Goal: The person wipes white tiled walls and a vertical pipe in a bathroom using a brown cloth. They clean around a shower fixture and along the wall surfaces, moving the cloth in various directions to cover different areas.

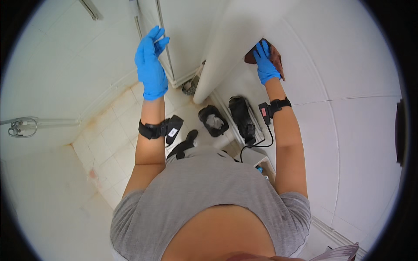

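Observation:
My left hand (151, 65), in a blue disposable glove, is raised in front of me at the left with its fingers apart and nothing in it. At the upper right, my right hand (265, 62), gloved in blue as well, lies on a dark reddish-brown cloth (277, 60) and presses it against the white wall surface (303, 75). Beside that hand stands a thick white pipe or column (222, 55). Whether the fingers grip the cloth or only lie flat on it is not certain; the palm is hidden.
Below are a black-lined bin (214, 121) with light waste, a black bag (242, 117) and an open box (266, 168) with small items. Stained tiles (114, 130) cover the floor. Thin pipes (166, 45) run along the wall. A black cable (258, 145) hangs from my right wrist device.

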Tool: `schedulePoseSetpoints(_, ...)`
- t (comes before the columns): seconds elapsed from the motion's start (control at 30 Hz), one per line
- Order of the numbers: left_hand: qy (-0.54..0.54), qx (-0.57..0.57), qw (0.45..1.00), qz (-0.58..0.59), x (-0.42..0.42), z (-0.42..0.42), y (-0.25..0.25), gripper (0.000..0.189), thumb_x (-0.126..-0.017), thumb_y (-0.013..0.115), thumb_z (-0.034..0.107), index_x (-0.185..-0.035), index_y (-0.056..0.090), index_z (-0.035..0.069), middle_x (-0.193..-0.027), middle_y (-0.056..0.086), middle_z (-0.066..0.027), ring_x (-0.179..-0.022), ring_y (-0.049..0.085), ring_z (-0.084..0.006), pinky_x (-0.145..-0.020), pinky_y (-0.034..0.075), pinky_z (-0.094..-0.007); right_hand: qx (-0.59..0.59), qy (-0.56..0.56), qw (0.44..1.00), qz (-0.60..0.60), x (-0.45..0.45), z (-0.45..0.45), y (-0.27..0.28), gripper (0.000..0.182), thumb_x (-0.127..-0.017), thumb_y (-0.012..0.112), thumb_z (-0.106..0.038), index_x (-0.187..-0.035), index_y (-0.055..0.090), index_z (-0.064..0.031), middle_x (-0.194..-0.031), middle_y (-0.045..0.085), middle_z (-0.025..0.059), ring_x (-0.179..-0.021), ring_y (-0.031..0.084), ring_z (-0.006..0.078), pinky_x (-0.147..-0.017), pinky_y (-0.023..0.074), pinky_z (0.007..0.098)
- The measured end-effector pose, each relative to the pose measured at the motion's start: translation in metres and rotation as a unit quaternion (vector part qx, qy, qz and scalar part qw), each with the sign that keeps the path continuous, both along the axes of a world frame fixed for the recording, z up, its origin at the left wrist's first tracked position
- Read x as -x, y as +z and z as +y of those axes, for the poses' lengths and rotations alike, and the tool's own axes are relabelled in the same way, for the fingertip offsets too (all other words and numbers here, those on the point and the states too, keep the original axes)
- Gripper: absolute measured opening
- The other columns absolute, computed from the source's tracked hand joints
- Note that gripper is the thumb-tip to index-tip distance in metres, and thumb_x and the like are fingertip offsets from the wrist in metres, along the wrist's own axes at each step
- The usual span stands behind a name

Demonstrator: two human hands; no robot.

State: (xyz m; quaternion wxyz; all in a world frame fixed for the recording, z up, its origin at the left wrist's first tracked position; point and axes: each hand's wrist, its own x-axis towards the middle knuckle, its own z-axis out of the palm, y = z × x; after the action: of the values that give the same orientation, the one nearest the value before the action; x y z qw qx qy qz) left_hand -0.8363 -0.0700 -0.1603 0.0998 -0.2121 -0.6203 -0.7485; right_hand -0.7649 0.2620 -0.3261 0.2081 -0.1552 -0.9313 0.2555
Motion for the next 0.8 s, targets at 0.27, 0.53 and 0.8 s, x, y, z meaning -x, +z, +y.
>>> schedulePoseSetpoints(0.27, -0.021, -0.019, 0.997, -0.067, 0.017, -0.011, -0.038, 0.042, -0.095, 0.038, 0.031, -0.12, 0.053, 0.0, -0.111, 0.06, -0.0139, -0.096, 0.058, -0.0204, -0.09, 0.042, -0.0339, 0.115, -0.021, 0.968, -0.223, -0.097, -0.029, -0.055, 0.03, -0.091, 0.047, -0.018, -0.117, 0.056, -0.0071, -0.126, 0.05, 0.0145, -0.121, 0.042, 0.028, -0.1, 0.0376, 0.0364)
schedulePoseSetpoints(0.53, -0.175, 0.001, 0.977, -0.118, 0.016, 0.015, -0.038, 0.041, -0.095, 0.039, 0.03, -0.12, 0.055, 0.002, -0.11, 0.061, -0.0105, -0.097, 0.058, -0.0187, -0.091, 0.041, -0.0327, 0.877, 0.032, 0.473, 0.082, -0.14, -0.076, -0.007, 0.039, -0.092, 0.047, -0.021, -0.126, 0.046, -0.0019, -0.125, 0.052, 0.0151, -0.112, 0.051, 0.0284, -0.097, 0.0412, 0.0395)
schedulePoseSetpoints(0.8, -0.424, 0.218, 0.878, -0.028, 0.002, 0.044, -0.079, 0.043, -0.095, 0.041, 0.027, -0.133, 0.042, 0.006, -0.12, 0.055, -0.008, -0.109, 0.051, -0.0169, -0.092, 0.039, -0.0295, 0.841, 0.05, 0.503, 0.192, -0.139, -0.135, 0.051, 0.039, -0.093, 0.047, -0.021, -0.126, 0.045, -0.0007, -0.124, 0.052, 0.0127, -0.113, 0.049, 0.0238, -0.099, 0.039, 0.0356)
